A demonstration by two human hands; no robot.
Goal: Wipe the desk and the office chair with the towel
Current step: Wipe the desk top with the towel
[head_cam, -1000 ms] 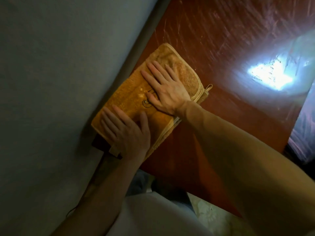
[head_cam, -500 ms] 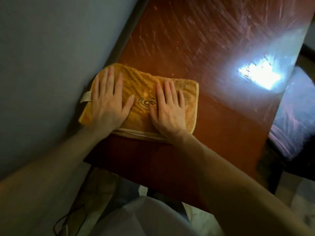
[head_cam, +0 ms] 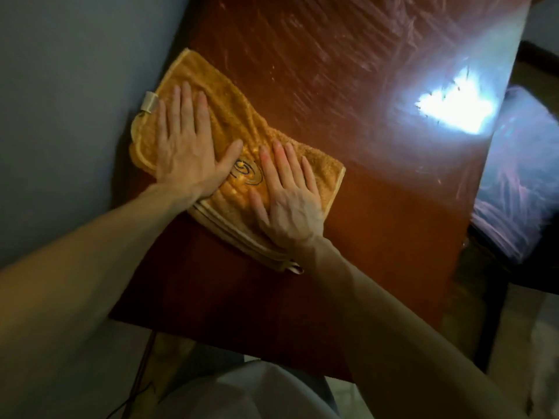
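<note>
Against grey wall [head_cam: 75, 86], on glossy reddish-brown wooden desk [head_cam: 378, 237]: we press folded orange terry towel [head_cam: 239, 122] under 2 flat palms, left hand [head_cam: 187, 146] and right hand [head_cam: 287, 195], fingers straight, gripping nothing, likely spreading pressure for wiping.

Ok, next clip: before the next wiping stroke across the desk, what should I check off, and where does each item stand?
1. Left hand flat on the towel: ok.
2. Right hand flat on the towel: ok.
3. Towel folded, lying flat on the desk: ok.
4. Path ahead on the desk: ok, only pale streaks and glare show.
5. Gap between towel and wall: cannot tell.
</note>
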